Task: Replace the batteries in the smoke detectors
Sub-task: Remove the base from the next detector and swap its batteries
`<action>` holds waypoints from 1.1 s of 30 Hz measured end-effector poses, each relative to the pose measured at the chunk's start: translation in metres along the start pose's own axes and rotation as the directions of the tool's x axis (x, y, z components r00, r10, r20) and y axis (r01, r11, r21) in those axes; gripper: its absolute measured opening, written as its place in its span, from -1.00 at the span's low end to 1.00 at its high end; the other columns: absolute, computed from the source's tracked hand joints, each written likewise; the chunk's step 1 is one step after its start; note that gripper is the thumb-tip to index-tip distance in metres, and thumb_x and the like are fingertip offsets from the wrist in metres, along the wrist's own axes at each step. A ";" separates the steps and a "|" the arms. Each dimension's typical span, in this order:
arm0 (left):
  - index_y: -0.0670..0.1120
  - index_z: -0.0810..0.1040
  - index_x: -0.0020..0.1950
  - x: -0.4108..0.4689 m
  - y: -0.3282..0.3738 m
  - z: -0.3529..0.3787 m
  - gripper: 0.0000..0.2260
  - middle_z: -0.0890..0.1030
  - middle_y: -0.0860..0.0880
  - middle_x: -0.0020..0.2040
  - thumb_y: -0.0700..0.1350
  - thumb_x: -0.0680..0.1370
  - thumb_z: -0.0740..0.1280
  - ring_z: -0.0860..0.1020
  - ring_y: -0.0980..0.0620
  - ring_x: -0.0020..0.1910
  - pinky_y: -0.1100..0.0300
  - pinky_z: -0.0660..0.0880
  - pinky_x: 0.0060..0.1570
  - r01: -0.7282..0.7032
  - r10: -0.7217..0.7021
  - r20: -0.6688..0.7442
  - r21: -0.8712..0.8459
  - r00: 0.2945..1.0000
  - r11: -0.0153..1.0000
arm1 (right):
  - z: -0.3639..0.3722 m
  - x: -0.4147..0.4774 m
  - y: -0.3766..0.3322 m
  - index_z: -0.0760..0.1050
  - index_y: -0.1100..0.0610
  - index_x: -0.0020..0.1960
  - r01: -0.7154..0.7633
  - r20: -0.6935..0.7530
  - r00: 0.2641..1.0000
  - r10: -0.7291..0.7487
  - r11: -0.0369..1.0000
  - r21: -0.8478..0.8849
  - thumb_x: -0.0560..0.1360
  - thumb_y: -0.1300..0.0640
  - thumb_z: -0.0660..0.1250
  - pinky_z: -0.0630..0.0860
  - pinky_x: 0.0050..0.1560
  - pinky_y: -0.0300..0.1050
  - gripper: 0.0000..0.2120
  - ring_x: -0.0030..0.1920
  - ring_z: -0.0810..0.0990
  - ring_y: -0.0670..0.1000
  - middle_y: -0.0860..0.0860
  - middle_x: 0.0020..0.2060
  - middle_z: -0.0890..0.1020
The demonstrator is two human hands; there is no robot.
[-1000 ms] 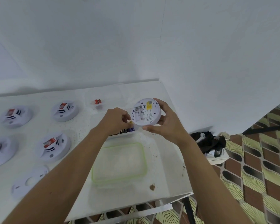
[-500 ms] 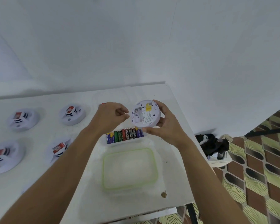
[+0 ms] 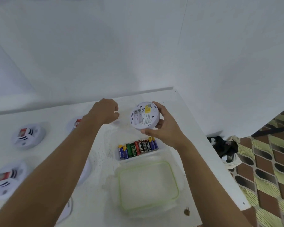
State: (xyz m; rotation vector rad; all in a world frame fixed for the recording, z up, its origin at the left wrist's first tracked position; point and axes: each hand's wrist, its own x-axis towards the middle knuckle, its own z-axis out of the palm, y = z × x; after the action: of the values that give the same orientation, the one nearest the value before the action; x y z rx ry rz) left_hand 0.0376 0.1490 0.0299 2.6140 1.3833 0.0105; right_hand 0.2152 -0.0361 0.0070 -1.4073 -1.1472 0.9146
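My right hand [image 3: 166, 128] grips a white round smoke detector [image 3: 144, 116] above the table, its back turned toward me. The battery bay beside its yellow label looks empty. My left hand [image 3: 105, 112] hovers left of the detector, over the back of the table, with its fingers curled downward. What lies under those fingers is hidden. A row of several AA batteries [image 3: 138, 147] in mixed colours lies in a clear tray below the detector.
A clear container with a green rim [image 3: 147, 184] sits in front of the battery tray. More smoke detectors [image 3: 29, 136] [image 3: 7, 179] lie on the left of the white table [image 3: 187, 145], one partly behind my left arm. The table's right edge drops to a patterned floor.
My left hand has left the detector's battery bay and moved left and back across the table. My right hand keeps the detector in about the same place. The camera has tilted.
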 end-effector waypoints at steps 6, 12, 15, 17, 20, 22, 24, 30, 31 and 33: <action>0.00 0.53 0.11 0.016 0.006 0.009 -0.68 0.59 0.02 -0.04 0.21 0.57 0.23 0.51 -0.06 0.05 -0.08 0.20 0.21 0.053 -0.079 0.052 0.378 0.996 0.924 | 0.004 0.007 0.001 0.26 -0.01 0.53 -0.016 -0.017 1.000 0.016 1.000 0.013 0.33 0.33 0.62 0.63 -0.02 -0.23 -0.10 0.27 0.58 -0.12 -0.19 0.35 0.47; -0.01 0.41 -0.09 0.018 0.013 0.008 -0.84 0.37 0.03 -0.30 0.06 0.58 0.24 0.44 -0.07 0.03 -0.08 0.13 0.31 0.087 -0.132 0.071 0.446 0.989 0.891 | 0.002 0.006 0.004 0.27 0.00 0.53 -0.023 -0.031 0.999 0.024 0.999 0.022 0.33 0.33 0.62 0.64 -0.02 -0.20 -0.10 0.30 0.57 -0.05 -0.13 0.39 0.47; -0.01 0.39 -0.16 0.019 0.013 0.010 -0.82 0.42 0.03 -0.29 0.03 0.58 0.25 0.40 -0.05 -0.07 -0.09 0.13 0.29 0.079 -0.130 0.093 0.417 0.987 0.905 | 0.002 0.006 0.005 0.26 0.01 0.54 -0.026 -0.035 0.999 0.027 0.999 0.020 0.34 0.33 0.62 0.65 -0.02 -0.19 -0.10 0.29 0.58 -0.06 -0.13 0.39 0.46; -0.01 0.41 -0.17 0.020 0.013 0.012 -0.84 0.45 0.03 -0.28 -0.01 0.57 0.28 0.40 -0.05 -0.12 -0.10 0.15 0.26 0.080 -0.126 0.095 0.388 0.987 0.918 | 0.002 0.005 0.006 0.26 0.01 0.54 -0.029 -0.038 0.999 0.030 0.999 0.023 0.34 0.33 0.62 0.65 -0.02 -0.18 -0.10 0.29 0.58 -0.08 -0.14 0.39 0.46; -0.03 0.50 -0.10 0.021 0.013 0.017 -0.93 0.50 0.03 -0.27 -0.04 0.52 0.30 0.45 -0.03 -0.17 -0.11 0.16 0.22 0.092 -0.120 0.069 0.323 0.990 0.942 | 0.001 0.004 0.006 0.26 0.01 0.53 -0.026 -0.042 0.999 0.028 0.999 0.030 0.34 0.34 0.61 0.66 -0.04 -0.17 -0.11 0.28 0.58 -0.10 -0.15 0.38 0.47; -0.03 0.52 -0.07 0.021 0.012 0.018 -0.93 0.53 0.02 -0.28 -0.06 0.49 0.31 0.49 -0.02 -0.20 -0.09 0.16 0.18 0.119 -0.137 0.066 0.226 0.988 0.967 | 0.000 0.004 0.005 0.27 0.01 0.53 -0.024 -0.042 0.999 0.025 0.999 0.036 0.34 0.34 0.61 0.66 -0.04 -0.16 -0.11 0.27 0.59 -0.10 -0.15 0.37 0.47; 0.01 0.52 -0.04 0.018 0.011 0.017 -0.93 0.59 0.04 -0.20 -0.06 0.50 0.30 0.53 -0.02 -0.14 -0.07 0.15 0.15 0.134 -0.142 0.057 0.132 0.988 0.982 | -0.001 0.005 0.005 0.27 0.01 0.53 -0.020 -0.043 0.999 0.021 0.999 0.035 0.34 0.34 0.61 0.66 -0.04 -0.15 -0.11 0.27 0.59 -0.09 -0.14 0.38 0.47; 0.07 0.47 -0.12 0.001 0.014 0.017 -0.96 0.64 0.18 -0.30 -0.01 0.53 0.29 0.53 0.13 -0.09 0.05 0.11 -0.05 0.001 -0.054 -0.219 -0.234 0.974 0.972 | 0.000 0.006 0.005 0.27 0.00 0.53 -0.011 -0.050 0.999 0.013 0.999 0.030 0.33 0.33 0.62 0.65 -0.04 -0.18 -0.10 0.26 0.59 -0.11 -0.13 0.38 0.47; 0.06 0.48 -0.13 -0.004 0.016 0.015 -0.94 0.63 0.21 -0.30 -0.02 0.54 0.31 0.53 0.18 -0.10 0.06 0.14 -0.03 -0.054 -0.045 -0.279 -0.336 0.959 0.940 | 0.000 0.006 0.005 0.27 -0.01 0.53 -0.008 -0.054 0.998 0.009 1.000 0.023 0.33 0.32 0.62 0.65 -0.02 -0.18 -0.10 0.26 0.59 -0.11 -0.14 0.37 0.47; 0.02 0.53 -0.12 -0.015 0.021 0.009 -0.93 0.64 0.22 -0.26 -0.05 0.55 0.37 0.55 0.28 -0.14 0.14 0.34 -0.01 -0.183 -0.048 -0.372 -0.561 0.927 0.807 | 0.000 0.007 0.005 0.27 -0.02 0.53 -0.002 -0.065 0.998 0.002 1.000 0.003 0.33 0.29 0.63 0.66 0.05 -0.15 -0.10 0.27 0.59 -0.08 -0.14 0.38 0.48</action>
State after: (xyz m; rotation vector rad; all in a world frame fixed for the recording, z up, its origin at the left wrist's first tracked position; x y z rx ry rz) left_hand 0.0468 0.1235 0.0256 2.1783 1.1274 0.8498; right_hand 0.2175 -0.0297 0.0023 -1.4262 -1.0957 0.8652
